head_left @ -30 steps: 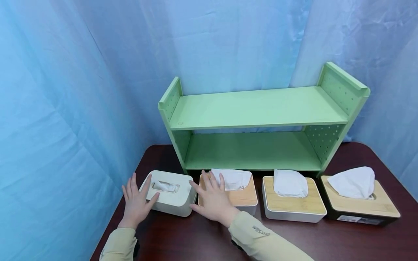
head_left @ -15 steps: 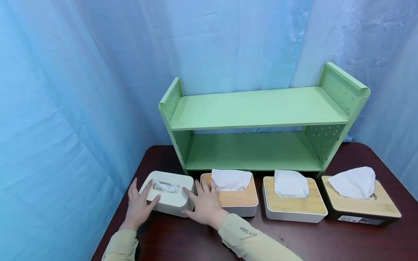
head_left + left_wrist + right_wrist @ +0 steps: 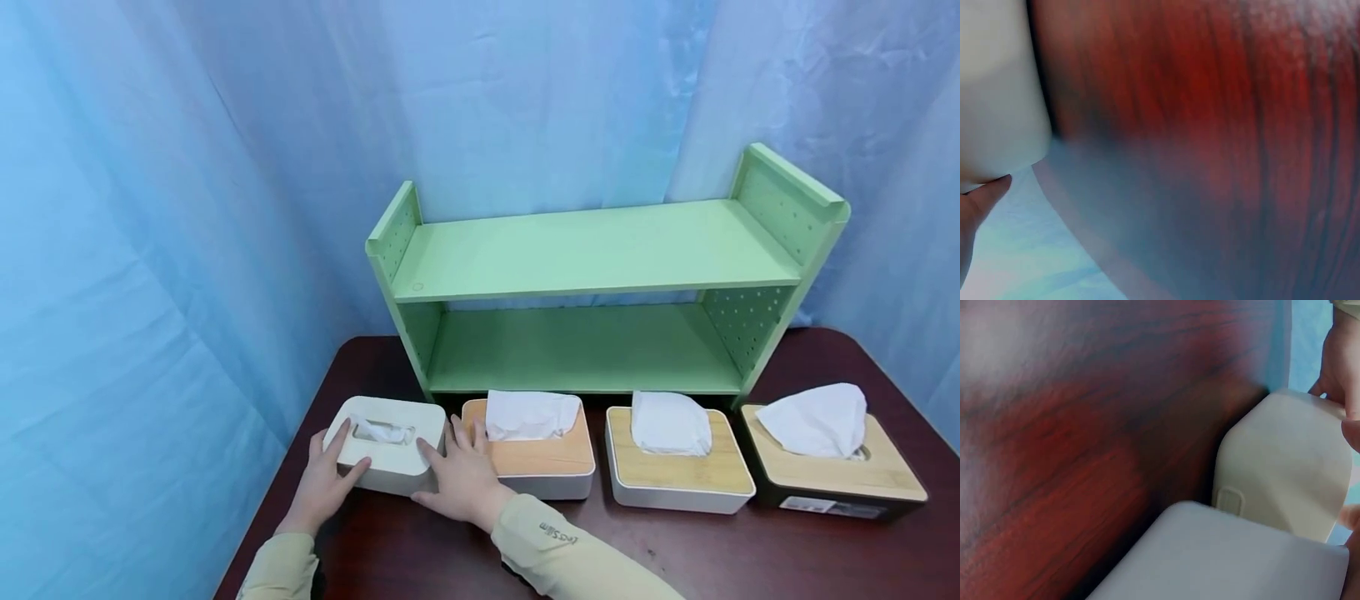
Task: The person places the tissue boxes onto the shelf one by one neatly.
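The left hand (image 3: pixel 319 487) and right hand (image 3: pixel 463 482) have closed in on the white tissue box (image 3: pixel 390 457), fingers apart, apparently bracketing it.

Four tissue boxes (image 3: pixel 386 457) (image 3: pixel 536 460) (image 3: pixel 675 467) (image 3: pixel 847 471), four tissues (image 3: pixel 384 432) (image 3: pixel 532 414) (image 3: pixel 670 423) (image 3: pixel 817 421), one shelf unit (image 3: pixel 600 290), two shelf boards (image 3: pixel 592 250) (image 3: pixel 585 346), one table (image 3: pixel 390 550), two hands (image 3: pixel 321 483) (image 3: pixel 461 482)

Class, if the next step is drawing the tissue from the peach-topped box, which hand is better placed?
Probably the right hand: in the head view its fingers overlap the peach-topped box, near its tissue. The left hand is at the left end of the all-white box, which stands between.
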Available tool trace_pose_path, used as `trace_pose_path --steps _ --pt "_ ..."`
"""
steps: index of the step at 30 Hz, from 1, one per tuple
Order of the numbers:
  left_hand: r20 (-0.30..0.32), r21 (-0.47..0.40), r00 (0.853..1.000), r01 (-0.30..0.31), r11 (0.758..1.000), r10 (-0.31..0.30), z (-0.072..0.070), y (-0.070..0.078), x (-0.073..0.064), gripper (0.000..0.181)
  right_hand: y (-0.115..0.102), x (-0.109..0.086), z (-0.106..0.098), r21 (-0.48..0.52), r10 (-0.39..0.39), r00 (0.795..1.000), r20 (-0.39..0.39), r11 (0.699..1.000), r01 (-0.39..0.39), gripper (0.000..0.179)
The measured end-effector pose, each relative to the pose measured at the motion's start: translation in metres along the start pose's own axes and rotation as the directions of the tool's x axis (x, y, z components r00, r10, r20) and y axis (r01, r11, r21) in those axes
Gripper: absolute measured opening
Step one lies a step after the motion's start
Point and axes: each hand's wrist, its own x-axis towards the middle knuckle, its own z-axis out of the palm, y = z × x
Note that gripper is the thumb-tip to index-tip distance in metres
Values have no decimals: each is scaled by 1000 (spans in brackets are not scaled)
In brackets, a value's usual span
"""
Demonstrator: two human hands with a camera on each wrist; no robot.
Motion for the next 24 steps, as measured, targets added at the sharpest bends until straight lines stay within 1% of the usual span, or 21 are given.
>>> trace_pose_path --steps 3,7,10,12,16,19,21,24 --pt "-24 -21 1000 -13 1000 12 2 -1 1 79 -1 1 0 42 -8 1000 0 999 8 71" --pt "-69 -48 997 -22 999 19 3 -2 0 79 -2 1 -1 64 -19 1000 2 998 18 70" --pt "-79 -66 997 -10 998 4 1 -1 -2 80 -3 0 -1 68 -30 1000 -7 997 31 69" --pt "-73 -79 997 15 997 -21 -1 0 -4 80 -3 -1 0 75 -40 999 -22 996 41 70" --pt "-69 -117 992 95 989 -103 -9 5 -7 80 -3 -2 -1 125 -75 993 -87 988 86 72" --pt "-80 -159 984 143 977 -157 -18 12 -6 80 -2 -2 -4 185 -101 982 -161 974 131 73" --pt "-92 -186 980 157 970 -176 -25 18 -4 80 -1 -1 -8 219 -115 970 -215 962 163 73" --pt "-133 -219 976 139 966 -171 -33 27 -3 79 1 1 -12 244 -126 948 -293 948 202 73"
